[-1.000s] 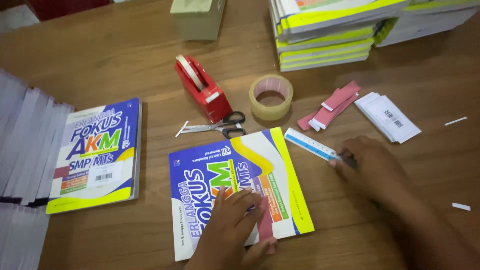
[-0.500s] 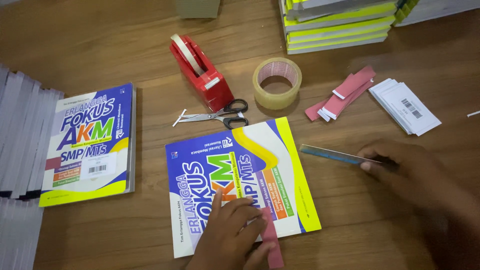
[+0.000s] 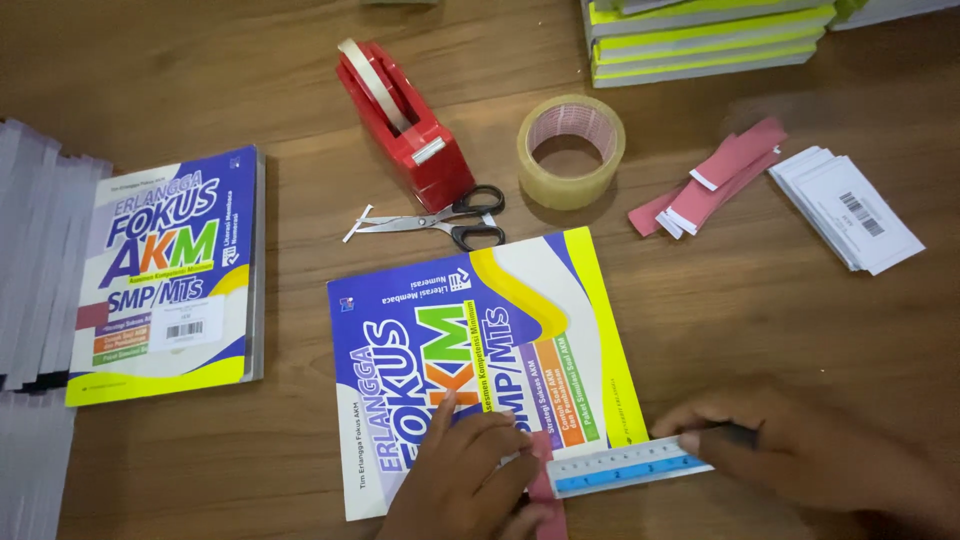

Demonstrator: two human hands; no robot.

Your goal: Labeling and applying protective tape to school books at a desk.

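Pink paper strip being lined up against a ruler on a workbook cover.

The left hand lies flat on the purple, yellow and white paperback workbook in the middle of the brown wooden tabletop, fingers closed down on a small pink paper strip at the cover's lower edge. The right hand pinches a pale plastic ruler with a blue band, its end touching the strip. To do this well, I judge the ruler should sit square to the cover's edge and the left fingers press firmly so nothing slides. Black-handled scissors lie just above the workbook.
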